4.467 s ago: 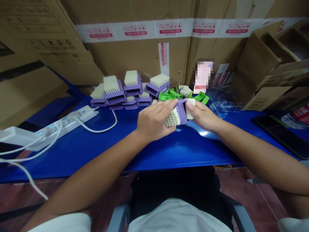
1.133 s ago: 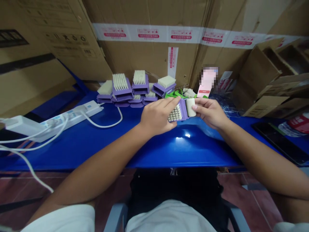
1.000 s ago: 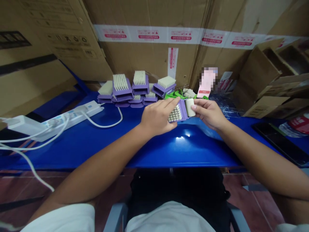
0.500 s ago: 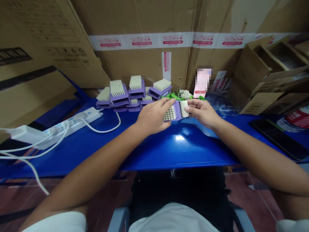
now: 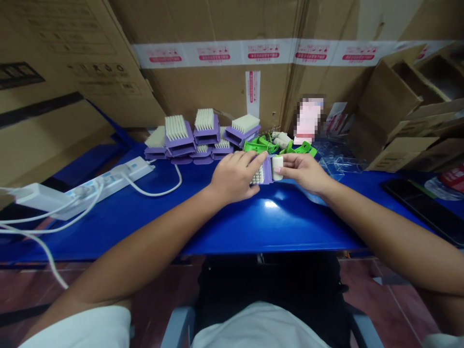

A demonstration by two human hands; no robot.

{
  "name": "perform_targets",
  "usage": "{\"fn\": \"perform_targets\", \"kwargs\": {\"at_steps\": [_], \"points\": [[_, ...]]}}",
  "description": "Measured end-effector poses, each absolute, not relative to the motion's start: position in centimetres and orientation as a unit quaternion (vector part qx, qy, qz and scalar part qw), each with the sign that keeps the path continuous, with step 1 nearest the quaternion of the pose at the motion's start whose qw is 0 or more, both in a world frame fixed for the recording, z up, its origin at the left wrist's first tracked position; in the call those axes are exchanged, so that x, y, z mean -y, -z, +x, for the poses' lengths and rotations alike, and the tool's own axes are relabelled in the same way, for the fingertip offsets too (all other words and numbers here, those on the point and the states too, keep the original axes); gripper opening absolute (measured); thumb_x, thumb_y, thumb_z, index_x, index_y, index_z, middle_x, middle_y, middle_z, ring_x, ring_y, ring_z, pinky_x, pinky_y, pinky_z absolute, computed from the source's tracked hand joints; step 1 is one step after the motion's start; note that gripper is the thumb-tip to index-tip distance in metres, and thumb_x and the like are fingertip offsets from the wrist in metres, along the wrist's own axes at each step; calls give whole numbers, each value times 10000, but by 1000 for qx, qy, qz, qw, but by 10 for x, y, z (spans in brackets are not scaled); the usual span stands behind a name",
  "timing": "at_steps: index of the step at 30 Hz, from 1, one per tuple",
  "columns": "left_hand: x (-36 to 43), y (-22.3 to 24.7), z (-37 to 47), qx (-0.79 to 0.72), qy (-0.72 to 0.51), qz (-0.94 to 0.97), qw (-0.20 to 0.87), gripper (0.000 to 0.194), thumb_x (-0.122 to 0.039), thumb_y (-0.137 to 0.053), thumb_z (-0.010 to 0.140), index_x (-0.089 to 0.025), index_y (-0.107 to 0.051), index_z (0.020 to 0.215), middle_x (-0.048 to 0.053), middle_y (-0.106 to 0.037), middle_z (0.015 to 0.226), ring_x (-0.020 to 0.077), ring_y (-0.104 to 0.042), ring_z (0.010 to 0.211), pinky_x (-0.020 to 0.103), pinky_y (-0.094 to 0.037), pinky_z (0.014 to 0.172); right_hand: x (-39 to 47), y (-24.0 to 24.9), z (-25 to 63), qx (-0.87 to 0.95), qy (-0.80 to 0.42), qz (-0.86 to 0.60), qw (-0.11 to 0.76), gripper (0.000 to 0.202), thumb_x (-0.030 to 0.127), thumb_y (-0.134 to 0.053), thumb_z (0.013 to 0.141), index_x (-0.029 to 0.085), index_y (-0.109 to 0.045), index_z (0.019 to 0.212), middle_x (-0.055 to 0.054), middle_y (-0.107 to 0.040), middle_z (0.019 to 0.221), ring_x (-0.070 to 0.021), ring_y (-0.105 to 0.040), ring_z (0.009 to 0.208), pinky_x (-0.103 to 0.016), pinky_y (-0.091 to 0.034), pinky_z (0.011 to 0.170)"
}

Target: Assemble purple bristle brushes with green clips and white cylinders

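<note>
My left hand [image 5: 234, 176] is closed around a purple brush head [image 5: 267, 171] with pale bristles, just above the blue table. In my right hand [image 5: 302, 169] a small off-white cylindrical piece [image 5: 277, 167] is pinched between thumb and fingers, close against the brush head's right end; whether the two are joined I cannot tell. Behind my left hand, several purple brush heads [image 5: 179, 137] lie piled, most with bristles up. Green plastic parts [image 5: 258, 145] lie behind both hands, with more off-white cylinders [image 5: 282, 139] among them.
A white power strip [image 5: 105, 186] with cables lies on the blue table [image 5: 224, 227] at left. Cardboard boxes [image 5: 395, 111] stand at right, near clear plastic pieces [image 5: 337, 164]. A dark phone [image 5: 420, 208] lies at right. A pink-screened phone [image 5: 309, 121] leans upright at the back.
Both hands have shifted slightly right and down in view, still holding the brush head and the off-white piece. More of the green parts shows behind them.
</note>
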State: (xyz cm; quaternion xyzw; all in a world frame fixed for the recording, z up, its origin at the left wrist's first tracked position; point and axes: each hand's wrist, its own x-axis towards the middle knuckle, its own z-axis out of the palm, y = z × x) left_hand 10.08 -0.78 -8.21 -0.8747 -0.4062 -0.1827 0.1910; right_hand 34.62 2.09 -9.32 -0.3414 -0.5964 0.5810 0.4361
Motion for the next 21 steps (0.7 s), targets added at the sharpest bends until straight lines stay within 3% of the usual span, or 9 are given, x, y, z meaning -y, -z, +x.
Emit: {"fn": "perform_targets", "kwargs": {"at_steps": [6, 16, 21], "points": [[8, 84, 99, 407, 169, -875, 200, 778, -362, -752, 918, -104, -563, 1627, 211, -728, 1495, 393, -730, 1324, 497, -597, 1089, -14, 92, 342, 592, -592, -345, 424, 463, 389, -1100, 649, 194, -881, 1008, -65, -894, 970, -210, -824, 828, -402, -705, 905], [17, 80, 106, 420, 129, -873, 212, 808, -320, -750, 930, -76, -496, 1657, 247, -691, 1515, 425, -698, 1327, 541, -597, 1061, -4, 88, 340, 652, -532, -344, 416, 446, 450, -1022, 778, 205, -881, 1123, -80, -892, 1078, -285, -830, 1039, -476, -672, 1013], [16, 81, 106, 417, 130, -874, 211, 815, -327, -757, 919, -88, -507, 1657, 239, -695, 1521, 426, -701, 1323, 542, -603, 1045, -5, 87, 340, 654, -544, -340, 402, 444, 463, -1018, 779, 205, -879, 1112, -68, -895, 1067, -265, -831, 995, -457, -671, 998]]}}
